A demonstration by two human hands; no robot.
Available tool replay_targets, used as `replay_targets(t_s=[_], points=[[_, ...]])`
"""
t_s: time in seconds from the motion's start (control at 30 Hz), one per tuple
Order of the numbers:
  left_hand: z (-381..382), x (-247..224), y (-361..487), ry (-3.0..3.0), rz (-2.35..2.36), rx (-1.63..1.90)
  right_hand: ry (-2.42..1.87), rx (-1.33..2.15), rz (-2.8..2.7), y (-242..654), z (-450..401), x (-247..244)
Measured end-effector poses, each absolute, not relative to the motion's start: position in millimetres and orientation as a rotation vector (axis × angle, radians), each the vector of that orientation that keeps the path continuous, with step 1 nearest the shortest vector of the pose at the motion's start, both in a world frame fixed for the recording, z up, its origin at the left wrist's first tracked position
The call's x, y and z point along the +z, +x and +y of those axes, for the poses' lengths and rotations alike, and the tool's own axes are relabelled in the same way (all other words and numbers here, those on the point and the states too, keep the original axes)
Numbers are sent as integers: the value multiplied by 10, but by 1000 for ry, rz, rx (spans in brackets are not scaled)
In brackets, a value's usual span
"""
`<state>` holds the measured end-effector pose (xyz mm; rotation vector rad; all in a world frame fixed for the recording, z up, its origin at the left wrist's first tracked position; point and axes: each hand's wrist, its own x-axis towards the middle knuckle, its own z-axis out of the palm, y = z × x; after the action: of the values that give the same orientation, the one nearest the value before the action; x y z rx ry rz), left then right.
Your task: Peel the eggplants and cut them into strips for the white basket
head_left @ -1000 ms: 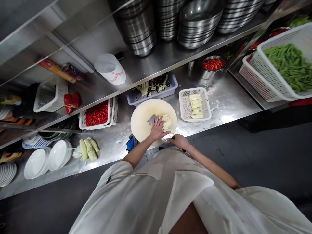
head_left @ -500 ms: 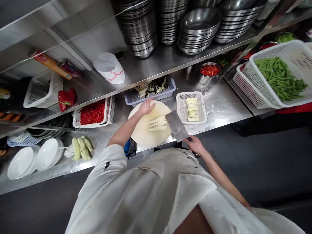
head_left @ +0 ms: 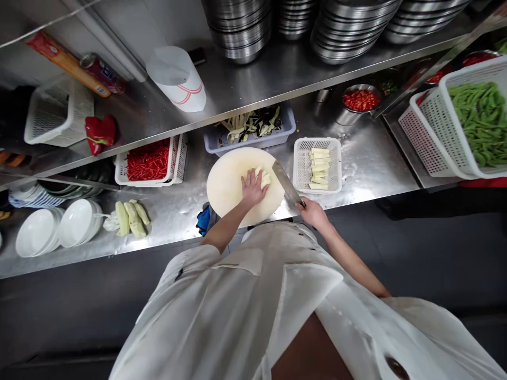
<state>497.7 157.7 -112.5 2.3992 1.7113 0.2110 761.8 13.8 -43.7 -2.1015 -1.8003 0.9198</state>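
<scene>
Moved from the board's (head_left: 225, 184) edge, my left grip (head_left: 253, 191), spread apart, covers pale strips (head_left: 265, 178), seemingly steadying them; my right grip (head_left: 312, 213) clamps the cleaver (head_left: 287, 182).

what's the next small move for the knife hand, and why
I'd probably bring the knife in the right hand a little left, toward the pale cut pieces on the round board. The blade sits just right of them, apart, while the left hand lies spread over them, which seems to steady them.
</scene>
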Motion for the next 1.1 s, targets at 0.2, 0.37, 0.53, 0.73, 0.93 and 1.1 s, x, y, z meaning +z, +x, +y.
replay_targets(t_s=[0.2, 0.37, 0.53, 0.73, 0.93, 1.1], points=[[1513, -1126, 4790, 2328, 1742, 364, -2118, 657, -2177, 7313, 725, -180], [1338, -1148, 4608, 2233, 1817, 410, -2045, 648, -2357, 7310, 765, -182], [1397, -1117, 4574, 2276, 1722, 346, -2097, 603, -2364, 7378, 735, -155], [1396, -1092, 4512, 2315, 1691, 306, -2093, 623, -2422, 7333, 700, -69], [1291, -1105, 4540, 2289, 1708, 333, -2096, 628, -2375, 7353, 663, 55], [1122, -1128, 4547, 2244, 1763, 352, -2038, 712, -2467, 7247, 681, 35]])
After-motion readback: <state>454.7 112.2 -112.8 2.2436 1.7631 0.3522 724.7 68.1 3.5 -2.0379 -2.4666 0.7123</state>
